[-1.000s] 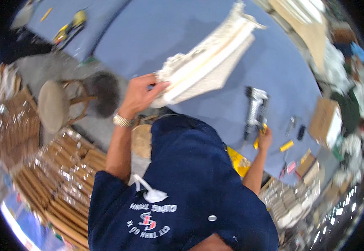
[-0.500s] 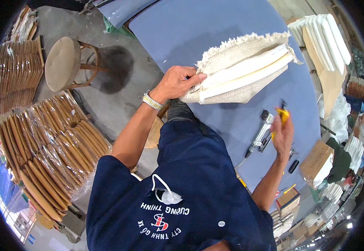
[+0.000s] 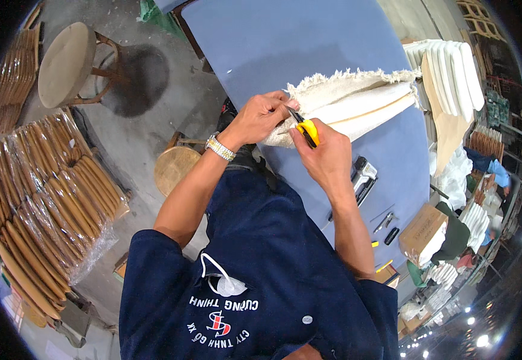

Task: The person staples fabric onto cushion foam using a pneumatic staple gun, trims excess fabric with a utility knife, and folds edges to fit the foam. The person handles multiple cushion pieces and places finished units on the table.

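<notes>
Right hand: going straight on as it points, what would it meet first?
Probably the left hand, pinching the frayed fabric by the tip of the yellow-handled cutting tool; depth is unclear.

Stools point(image 3: 66, 65) left of cushion point(image 3: 363, 114) | staple gun point(image 3: 366, 174) on table point(image 3: 309, 42) | carton point(image 3: 422, 233) right of staple gun

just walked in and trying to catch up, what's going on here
A person's left hand grips one end of a long, frayed cream fabric piece above a blue table. The right hand holds a yellow-and-black hand tool, perhaps snips, with its dark tip right by the left fingertips at that end. Whether it is cutting is too small to tell. A silver-and-black tool lies on the table, in neither hand.
</notes>
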A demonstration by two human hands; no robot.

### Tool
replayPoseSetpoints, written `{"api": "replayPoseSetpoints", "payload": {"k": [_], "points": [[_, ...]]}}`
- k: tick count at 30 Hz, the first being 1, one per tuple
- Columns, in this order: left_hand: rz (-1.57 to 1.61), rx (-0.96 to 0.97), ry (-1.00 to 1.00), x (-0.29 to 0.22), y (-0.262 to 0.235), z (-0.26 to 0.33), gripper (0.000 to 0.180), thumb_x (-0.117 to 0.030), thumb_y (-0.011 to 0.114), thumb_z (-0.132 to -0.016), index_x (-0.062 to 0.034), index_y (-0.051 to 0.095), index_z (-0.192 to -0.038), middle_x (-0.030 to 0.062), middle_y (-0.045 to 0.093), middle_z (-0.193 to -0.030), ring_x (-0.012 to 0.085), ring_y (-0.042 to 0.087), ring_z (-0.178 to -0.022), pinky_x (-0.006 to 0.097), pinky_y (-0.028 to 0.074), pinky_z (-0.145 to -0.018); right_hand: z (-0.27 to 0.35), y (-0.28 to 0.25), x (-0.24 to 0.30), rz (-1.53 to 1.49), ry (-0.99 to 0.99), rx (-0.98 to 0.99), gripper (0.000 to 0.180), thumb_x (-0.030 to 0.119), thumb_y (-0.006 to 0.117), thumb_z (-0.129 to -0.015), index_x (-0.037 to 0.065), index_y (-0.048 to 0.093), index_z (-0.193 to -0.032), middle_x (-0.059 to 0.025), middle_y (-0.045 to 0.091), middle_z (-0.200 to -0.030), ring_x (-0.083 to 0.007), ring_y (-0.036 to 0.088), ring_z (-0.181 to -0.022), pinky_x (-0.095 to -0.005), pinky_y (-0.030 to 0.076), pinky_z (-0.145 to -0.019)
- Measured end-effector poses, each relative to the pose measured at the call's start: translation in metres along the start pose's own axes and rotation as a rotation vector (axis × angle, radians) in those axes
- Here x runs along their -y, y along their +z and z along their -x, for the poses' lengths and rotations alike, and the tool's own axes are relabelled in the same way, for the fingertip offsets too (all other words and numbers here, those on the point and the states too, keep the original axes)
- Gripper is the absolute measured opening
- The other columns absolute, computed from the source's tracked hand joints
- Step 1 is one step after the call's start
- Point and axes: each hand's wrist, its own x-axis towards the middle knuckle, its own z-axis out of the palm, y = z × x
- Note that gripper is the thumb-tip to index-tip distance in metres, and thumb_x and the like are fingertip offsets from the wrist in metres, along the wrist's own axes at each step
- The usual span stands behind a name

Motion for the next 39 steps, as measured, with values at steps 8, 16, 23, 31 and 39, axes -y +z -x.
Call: {"api": "replayPoseSetpoints", "payload": {"k": [8, 16, 23, 31, 39], "points": [[0.021, -0.006, 0.015, -0.002, -0.001, -0.001, 0.047, -0.033, 0.059, -0.106, 0.0079, 0.061, -0.082, 0.0040, 0.052, -0.078, 0.0113, 0.045, -0.072, 0.032, 0.039, -0.064, 0.022, 0.020, -0.018, -0.301, 0.009, -0.048, 0.018, 0.014, 0.078, -0.086, 0.006, 0.072, -0.101, -0.0150, 0.070, -0.084, -0.0312, 0.068, -0.071, -0.0376, 0.053, -0.067], [-0.016, 0.011, -0.040, 0.001, 0.000, -0.004, 0.050, -0.037, 0.057, -0.106, 0.0078, 0.064, -0.086, 0.0031, 0.052, -0.077, 0.0097, 0.043, -0.072, 0.032, 0.039, -0.063, -0.002, -0.049, -0.017, 0.070, -0.399, 0.111, 0.033, 0.037, 0.064, -0.098, 0.004, 0.067, -0.104, -0.0144, 0.069, -0.090, -0.0356, 0.068, -0.081, -0.0449, 0.053, -0.071], [0.030, -0.013, -0.084, -0.005, 0.003, 0.000, 0.051, -0.044, 0.058, -0.105, 0.0030, 0.074, -0.092, 0.0042, 0.061, -0.067, 0.0084, 0.047, -0.063, 0.033, 0.041, -0.057, -0.027, -0.062, -0.004, 0.464, -0.485, 0.395, 0.046, 0.050, 0.058, -0.098, 0.005, 0.067, -0.098, -0.0143, 0.070, -0.086, -0.0359, 0.069, -0.081, -0.0478, 0.054, -0.069], [0.012, 0.008, -0.149, -0.007, 0.000, 0.001, 0.055, -0.046, 0.060, -0.104, 0.0035, 0.073, -0.084, 0.0001, 0.053, -0.058, 0.0065, 0.041, -0.060, 0.033, 0.037, -0.053, -0.030, -0.059, -0.006, 0.509, -0.540, 0.399, 0.044, 0.049, 0.058, -0.098, 0.005, 0.067, -0.097, -0.0146, 0.069, -0.081, -0.0335, 0.070, -0.077, -0.0454, 0.054, -0.068], [-0.010, -0.008, -0.125, -0.002, 0.003, 0.000, 0.058, -0.047, 0.061, -0.103, 0.0035, 0.068, -0.076, -0.0015, 0.048, -0.056, 0.0062, 0.039, -0.059, 0.033, 0.034, -0.051, -0.028, -0.055, -0.018, 0.473, -0.556, 0.366, 0.042, 0.048, 0.058, -0.099, 0.007, 0.065, -0.097, -0.0147, 0.068, -0.080, -0.0335, 0.070, -0.077, -0.0452, 0.054, -0.068]]}}
